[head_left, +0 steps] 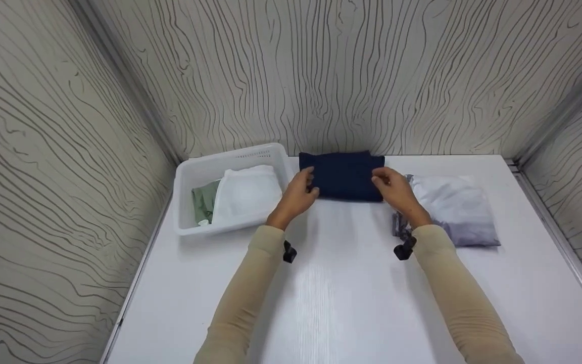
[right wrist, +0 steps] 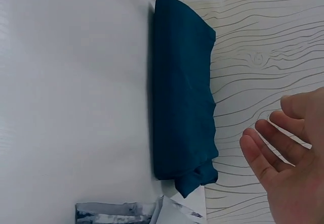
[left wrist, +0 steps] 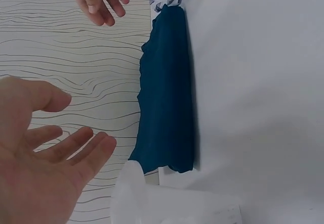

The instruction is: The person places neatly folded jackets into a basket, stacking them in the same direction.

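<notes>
A folded dark blue cloth (head_left: 344, 176) lies flat at the back of the white table, and it looks teal in both wrist views. My left hand (head_left: 297, 194) is over its left end with fingers loosely bent, holding nothing. Over the right end is my right hand (head_left: 393, 189), its fingers also relaxed. Both wrist views show a gap between each hand and the cloth (left wrist: 167, 90). At one end of the cloth (right wrist: 182, 92), a small corner sticks out in the right wrist view.
Left of the cloth stands a white plastic basket (head_left: 182, 202) holding a white folded garment (head_left: 248, 194) and a green one (head_left: 204, 202). A white and grey-purple garment (head_left: 455, 210) lies on the right. Behind the table (head_left: 331, 293) rises a wood-grain patterned wall (head_left: 291, 76).
</notes>
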`<state>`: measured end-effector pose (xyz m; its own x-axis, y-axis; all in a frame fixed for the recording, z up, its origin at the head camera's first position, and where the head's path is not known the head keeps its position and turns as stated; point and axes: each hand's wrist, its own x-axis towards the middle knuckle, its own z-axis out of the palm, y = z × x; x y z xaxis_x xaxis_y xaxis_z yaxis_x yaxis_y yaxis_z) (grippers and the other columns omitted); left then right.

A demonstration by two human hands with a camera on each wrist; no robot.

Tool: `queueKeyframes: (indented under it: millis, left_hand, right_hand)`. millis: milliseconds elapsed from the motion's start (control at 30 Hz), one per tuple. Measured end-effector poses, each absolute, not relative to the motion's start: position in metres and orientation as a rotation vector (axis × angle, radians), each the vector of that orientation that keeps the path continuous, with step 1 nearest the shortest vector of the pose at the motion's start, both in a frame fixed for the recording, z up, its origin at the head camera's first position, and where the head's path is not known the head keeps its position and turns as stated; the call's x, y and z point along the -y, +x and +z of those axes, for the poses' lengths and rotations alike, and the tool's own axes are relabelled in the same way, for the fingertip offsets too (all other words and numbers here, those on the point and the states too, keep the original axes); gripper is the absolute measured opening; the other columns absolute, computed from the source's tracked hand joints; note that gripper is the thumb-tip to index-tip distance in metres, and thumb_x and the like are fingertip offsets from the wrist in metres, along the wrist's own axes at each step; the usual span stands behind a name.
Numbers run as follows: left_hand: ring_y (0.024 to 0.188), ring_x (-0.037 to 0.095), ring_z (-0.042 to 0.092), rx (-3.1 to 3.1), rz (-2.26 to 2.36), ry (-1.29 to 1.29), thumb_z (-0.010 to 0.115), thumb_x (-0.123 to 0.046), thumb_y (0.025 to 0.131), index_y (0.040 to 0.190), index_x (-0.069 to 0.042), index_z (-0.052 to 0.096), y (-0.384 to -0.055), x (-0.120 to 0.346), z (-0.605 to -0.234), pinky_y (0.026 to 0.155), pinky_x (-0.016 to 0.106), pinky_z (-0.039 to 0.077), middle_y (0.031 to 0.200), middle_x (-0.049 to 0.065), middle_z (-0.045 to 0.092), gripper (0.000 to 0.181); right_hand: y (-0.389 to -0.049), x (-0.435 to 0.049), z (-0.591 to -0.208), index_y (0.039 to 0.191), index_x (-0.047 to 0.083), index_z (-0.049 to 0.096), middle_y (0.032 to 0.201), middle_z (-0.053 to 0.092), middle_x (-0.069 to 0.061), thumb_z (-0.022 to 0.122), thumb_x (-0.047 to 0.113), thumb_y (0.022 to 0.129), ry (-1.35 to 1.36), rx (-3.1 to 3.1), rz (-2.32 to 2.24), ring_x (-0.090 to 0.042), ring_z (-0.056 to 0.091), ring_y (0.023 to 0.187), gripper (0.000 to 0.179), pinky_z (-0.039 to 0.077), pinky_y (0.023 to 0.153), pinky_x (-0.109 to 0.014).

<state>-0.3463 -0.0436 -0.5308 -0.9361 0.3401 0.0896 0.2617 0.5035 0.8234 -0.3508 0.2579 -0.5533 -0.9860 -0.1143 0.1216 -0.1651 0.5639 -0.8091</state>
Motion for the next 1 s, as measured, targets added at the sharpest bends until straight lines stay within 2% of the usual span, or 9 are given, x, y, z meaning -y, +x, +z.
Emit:
queueKeyframes:
  millis: [267,533,667,833,1000]
  left_hand:
    - [0.156,0.035,0.039,-2.628,1.364,0.444,0.058,-0.014,0.108,0.167,-0.003,0.026,-0.349,0.037,-0.535,0.127,0.047,0.035,0.166,0.024,0.037,0.069]
    - [0.160,0.035,0.032,-2.581,1.318,0.387,0.059,-0.016,0.108,0.170,-0.007,0.021,-0.348,0.024,-0.545,0.129,0.048,0.032,0.171,0.024,0.029,0.074]
    - [0.162,0.036,0.027,-2.566,1.315,0.372,0.059,-0.016,0.107,0.170,-0.006,0.020,-0.349,0.017,-0.551,0.130,0.049,0.031,0.173,0.024,0.024,0.075]
    - [0.163,0.040,0.021,-2.550,1.333,0.361,0.059,-0.014,0.106,0.170,-0.004,0.016,-0.351,0.010,-0.562,0.130,0.052,0.028,0.173,0.025,0.018,0.078]
    - [0.164,0.046,0.010,-2.549,1.351,0.284,0.059,-0.012,0.104,0.171,-0.004,0.011,-0.353,0.010,-0.571,0.131,0.056,0.023,0.176,0.026,0.004,0.083]
  right_hand:
    - [-0.353,-0.263,-0.570,0.150,-0.012,0.048,0.152,0.046,-0.035,0.052,0.012,0.111,0.131,2.784,1.411,-0.048,0.051,0.136,0.046,0.045,0.113,-0.060]
    - [-0.356,-0.265,-0.586,0.154,-0.014,0.042,0.154,0.042,-0.040,0.052,0.015,0.110,0.055,2.831,1.379,-0.053,0.048,0.140,0.053,0.042,0.116,-0.063]
    - [-0.357,-0.266,-0.592,0.157,-0.017,0.032,0.158,0.035,-0.042,0.052,0.015,0.111,0.041,2.839,1.401,-0.055,0.042,0.146,0.059,0.038,0.119,-0.064]
    - [-0.356,-0.265,-0.596,0.162,-0.018,0.015,0.166,0.021,-0.042,0.048,0.017,0.112,0.037,2.882,1.461,-0.056,0.026,0.156,0.069,0.028,0.126,-0.064]
    - [-0.357,-0.263,-0.600,0.162,-0.017,0.015,0.167,0.022,-0.041,0.048,0.021,0.112,-0.009,2.946,1.386,-0.055,0.024,0.157,0.071,0.023,0.129,-0.063]
